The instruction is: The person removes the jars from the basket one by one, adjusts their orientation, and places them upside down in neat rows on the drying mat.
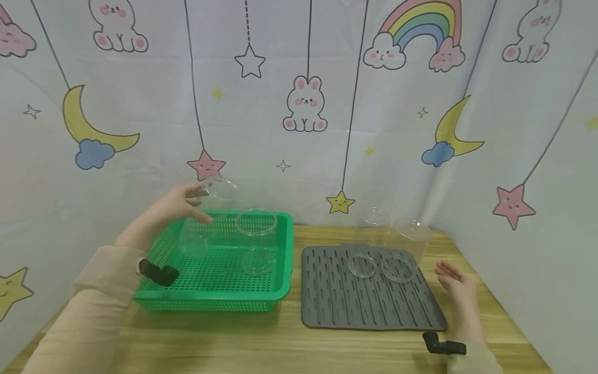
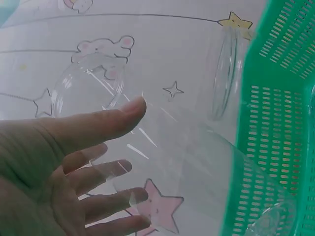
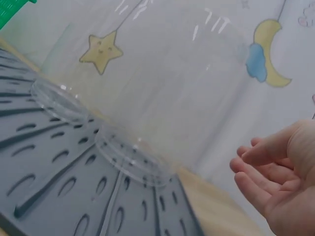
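My left hand [image 1: 179, 205] holds a clear plastic cup [image 2: 182, 142] over the left part of a green basket [image 1: 282, 259]. The thumb is on the near side of the cup and the fingers lie behind it. The cup leans, its round rim up beside my fingertips. A second clear cup [image 1: 256, 222] stands upright inside the basket. Two more clear cups, one on the left [image 1: 362, 266] and one on the right [image 1: 411, 234], stand rim down on a grey draining mat. Off the mat's right edge, my right hand [image 1: 460, 291] has loosely bent fingers around nothing.
The grey ribbed mat [image 1: 327, 306] lies right of the basket on a wood-grain table [image 1: 261, 343]. A white curtain [image 1: 261, 124] printed with rabbits, stars and moons hangs right behind the table and along its sides.
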Tool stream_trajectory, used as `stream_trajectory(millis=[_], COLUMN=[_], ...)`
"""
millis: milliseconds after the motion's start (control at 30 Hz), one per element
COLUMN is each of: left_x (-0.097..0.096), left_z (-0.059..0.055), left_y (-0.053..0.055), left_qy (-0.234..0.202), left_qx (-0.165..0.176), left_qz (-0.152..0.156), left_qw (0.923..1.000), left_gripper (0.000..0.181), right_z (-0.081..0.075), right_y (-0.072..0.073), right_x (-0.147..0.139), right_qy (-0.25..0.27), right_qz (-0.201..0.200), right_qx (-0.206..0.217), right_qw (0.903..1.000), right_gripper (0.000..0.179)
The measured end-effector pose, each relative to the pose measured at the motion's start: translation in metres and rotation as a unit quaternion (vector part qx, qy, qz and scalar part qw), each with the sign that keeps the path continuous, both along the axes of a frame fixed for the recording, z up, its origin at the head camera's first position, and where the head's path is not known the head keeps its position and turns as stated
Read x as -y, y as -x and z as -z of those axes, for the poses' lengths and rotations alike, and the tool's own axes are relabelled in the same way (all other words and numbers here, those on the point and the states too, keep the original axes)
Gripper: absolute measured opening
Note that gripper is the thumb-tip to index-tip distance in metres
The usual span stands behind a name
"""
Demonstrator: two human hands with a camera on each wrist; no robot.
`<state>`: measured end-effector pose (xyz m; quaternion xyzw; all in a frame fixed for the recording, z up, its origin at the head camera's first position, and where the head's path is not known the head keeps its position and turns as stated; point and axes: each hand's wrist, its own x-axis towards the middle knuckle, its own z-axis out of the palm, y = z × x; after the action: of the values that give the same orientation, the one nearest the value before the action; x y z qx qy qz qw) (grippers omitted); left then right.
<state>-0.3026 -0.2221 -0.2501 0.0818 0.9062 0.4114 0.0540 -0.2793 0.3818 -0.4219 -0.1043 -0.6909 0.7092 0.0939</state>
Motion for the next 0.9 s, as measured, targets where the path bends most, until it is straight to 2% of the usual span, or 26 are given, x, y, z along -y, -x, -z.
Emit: stream_trajectory(millis=[100, 233, 300, 433, 533, 667, 767, 900], left_x=[-0.012, -0.029, -0.038, -0.057, -0.071, -0.088, -0.1, -0.116], left_z=[-0.011, -0.023, -0.028, -0.034, -0.035, -0.032, -0.028, -0.021], left_y=[-0.006, -0.015, -0.02, -0.028, -0.035, -0.042, -0.044, -0.045], left_qy=[0.028, 0.085, 0.114, 0.177, 0.221, 0.239, 0.24, 0.24], left_qx=[-0.023, -0.06, -0.079, -0.122, -0.152, -0.187, -0.211, -0.247], left_qz=[-0.001, -0.014, -0.024, -0.046, -0.058, -0.062, -0.062, -0.061], left_qw=[0.9994, 0.9946, 0.99, 0.9754, 0.9615, 0.9507, 0.9457, 0.9368], left_gripper=[0.101, 0.102, 0.101, 0.099, 0.098, 0.097, 0.096, 0.093], right_z=[-0.011, -0.026, -0.035, -0.055, -0.07, -0.085, -0.093, -0.1], right_y=[-0.004, -0.007, -0.008, -0.011, -0.014, -0.02, -0.022, -0.025], right_x=[0.002, 0.008, 0.013, 0.026, 0.036, 0.047, 0.057, 0.075], right_qy=[0.025, 0.023, 0.028, 0.054, 0.071, 0.077, 0.063, 0.033], right_qz=[0.01, 0.015, 0.025, 0.064, 0.095, 0.098, 0.075, 0.036], right_qx=[-0.026, -0.07, -0.093, -0.138, -0.184, -0.247, -0.263, -0.257], right_qw=[0.9993, 0.9972, 0.9949, 0.9868, 0.9757, 0.961, 0.9598, 0.9653], right_gripper=[0.028, 0.027, 0.029, 0.033, 0.032, 0.029, 0.029, 0.03])
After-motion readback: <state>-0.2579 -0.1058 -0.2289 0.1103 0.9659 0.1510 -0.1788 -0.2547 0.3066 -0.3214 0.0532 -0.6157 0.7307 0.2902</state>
